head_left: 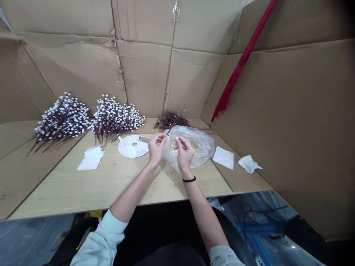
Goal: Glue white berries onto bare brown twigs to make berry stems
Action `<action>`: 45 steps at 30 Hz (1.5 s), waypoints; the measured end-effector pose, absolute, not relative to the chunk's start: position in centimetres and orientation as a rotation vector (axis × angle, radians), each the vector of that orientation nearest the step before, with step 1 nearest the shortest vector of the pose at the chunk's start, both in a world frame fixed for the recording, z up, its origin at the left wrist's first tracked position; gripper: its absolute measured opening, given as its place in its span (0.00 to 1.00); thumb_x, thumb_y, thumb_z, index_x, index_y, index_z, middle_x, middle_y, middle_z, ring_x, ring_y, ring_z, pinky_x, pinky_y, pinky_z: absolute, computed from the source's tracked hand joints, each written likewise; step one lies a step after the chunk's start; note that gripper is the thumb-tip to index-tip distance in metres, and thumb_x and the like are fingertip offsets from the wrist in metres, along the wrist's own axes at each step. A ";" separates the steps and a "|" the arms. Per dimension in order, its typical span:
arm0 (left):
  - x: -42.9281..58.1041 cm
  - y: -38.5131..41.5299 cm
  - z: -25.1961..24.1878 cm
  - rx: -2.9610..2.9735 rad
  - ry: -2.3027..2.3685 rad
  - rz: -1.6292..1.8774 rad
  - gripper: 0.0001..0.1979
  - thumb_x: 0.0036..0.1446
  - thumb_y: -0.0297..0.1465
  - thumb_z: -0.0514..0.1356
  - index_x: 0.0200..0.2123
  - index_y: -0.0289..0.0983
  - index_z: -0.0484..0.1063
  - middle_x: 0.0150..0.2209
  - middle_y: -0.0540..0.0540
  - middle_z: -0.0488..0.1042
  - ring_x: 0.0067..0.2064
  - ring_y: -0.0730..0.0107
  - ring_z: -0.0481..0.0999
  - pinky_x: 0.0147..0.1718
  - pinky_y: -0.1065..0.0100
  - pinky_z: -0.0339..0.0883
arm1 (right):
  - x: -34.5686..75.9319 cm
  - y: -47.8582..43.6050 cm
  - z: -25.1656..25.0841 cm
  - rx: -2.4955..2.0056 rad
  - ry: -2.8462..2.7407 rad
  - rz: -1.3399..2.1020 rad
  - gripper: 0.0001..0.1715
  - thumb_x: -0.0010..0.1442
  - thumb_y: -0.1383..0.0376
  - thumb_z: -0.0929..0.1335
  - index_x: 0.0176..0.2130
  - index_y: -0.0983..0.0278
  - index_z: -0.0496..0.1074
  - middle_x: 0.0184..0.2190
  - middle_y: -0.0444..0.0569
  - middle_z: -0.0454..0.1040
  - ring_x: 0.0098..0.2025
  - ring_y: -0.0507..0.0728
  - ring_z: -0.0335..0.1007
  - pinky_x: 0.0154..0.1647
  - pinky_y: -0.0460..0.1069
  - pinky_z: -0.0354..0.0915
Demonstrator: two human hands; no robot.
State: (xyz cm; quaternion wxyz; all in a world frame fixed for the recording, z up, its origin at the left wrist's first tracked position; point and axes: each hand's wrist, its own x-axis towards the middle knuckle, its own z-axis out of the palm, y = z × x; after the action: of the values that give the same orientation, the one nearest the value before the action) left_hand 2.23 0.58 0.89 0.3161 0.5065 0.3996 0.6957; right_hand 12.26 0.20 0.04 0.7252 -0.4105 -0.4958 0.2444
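My left hand (pixel 156 147) pinches a thin dark brown twig (pixel 172 125) that points up and to the right. Just right of it, my right hand (pixel 185 152) has a small white ball (pixel 176 138) between thumb and fingertip, close to the twig. Beneath both hands lies a clear plastic bag (pixel 203 146) with a few white balls in it. Left of my left hand rests a white disc (pixel 129 150) with a hole in its middle and clear blobs on it. A small brown strip (pixel 143 139) lies at the disc's edge, its far end by my left hand.
Two piles of white-berried twigs (pixel 65 118) (pixel 116 116) stand at the back left. Bare twigs (pixel 170 120) lie behind the bag. White papers (pixel 90 159) (pixel 224 157) and a crumpled tissue (pixel 249 163) flank the work area. A red ribbon (pixel 241 66) hangs on the cardboard wall (pixel 299 111).
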 end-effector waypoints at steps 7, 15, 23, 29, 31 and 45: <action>2.3 0.0 1.2 1.609 1.119 1.845 0.06 0.52 0.30 0.55 0.32 0.37 0.71 0.34 0.46 0.67 0.36 0.71 0.68 0.39 0.70 0.60 | 12.2 0.2 0.2 -0.883 -1.071 0.603 0.18 0.49 0.57 0.67 0.37 0.66 0.73 0.32 0.49 0.74 0.25 0.50 0.65 0.23 0.45 0.63; 2.5 -0.2 0.9 1.696 1.125 1.823 0.07 0.53 0.30 0.54 0.32 0.37 0.72 0.35 0.46 0.66 0.37 0.70 0.68 0.39 0.71 0.61 | 12.2 0.1 0.4 -0.935 -1.065 0.617 0.18 0.48 0.58 0.68 0.35 0.67 0.75 0.16 0.42 0.69 0.18 0.48 0.57 0.20 0.45 0.58; 2.3 -0.1 0.7 1.780 1.120 1.809 0.08 0.55 0.30 0.52 0.34 0.38 0.71 0.34 0.46 0.66 0.38 0.70 0.67 0.38 0.70 0.60 | 12.4 0.3 0.0 -0.913 -1.117 0.623 0.17 0.47 0.57 0.68 0.34 0.65 0.76 0.20 0.44 0.72 0.18 0.47 0.55 0.19 0.45 0.57; 2.3 -0.2 0.8 1.813 1.132 1.821 0.08 0.55 0.28 0.52 0.33 0.39 0.71 0.34 0.46 0.66 0.37 0.70 0.67 0.39 0.70 0.60 | 12.5 0.2 -0.1 -0.907 -1.198 0.513 0.15 0.50 0.58 0.66 0.34 0.63 0.76 0.25 0.45 0.73 0.19 0.48 0.56 0.23 0.46 0.59; 2.3 -0.2 0.8 1.837 1.144 1.824 0.08 0.55 0.28 0.52 0.33 0.38 0.71 0.34 0.46 0.66 0.37 0.70 0.67 0.39 0.70 0.60 | 12.6 0.2 -0.2 -0.900 -1.213 0.498 0.15 0.51 0.58 0.66 0.34 0.63 0.76 0.26 0.46 0.73 0.19 0.48 0.56 0.24 0.46 0.59; 2.5 0.0 0.3 1.865 1.176 1.831 0.08 0.56 0.29 0.51 0.33 0.39 0.70 0.33 0.46 0.66 0.37 0.69 0.67 0.39 0.70 0.59 | 12.5 0.2 -0.4 -0.903 -1.238 0.485 0.14 0.51 0.58 0.66 0.35 0.62 0.76 0.28 0.46 0.74 0.19 0.48 0.56 0.24 0.46 0.60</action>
State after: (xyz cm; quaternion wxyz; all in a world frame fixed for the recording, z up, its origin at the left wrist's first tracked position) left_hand 2.49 0.01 0.28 0.1376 0.6445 0.4065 0.6328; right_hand 12.51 0.25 -0.44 0.6939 -0.4046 -0.5546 0.2172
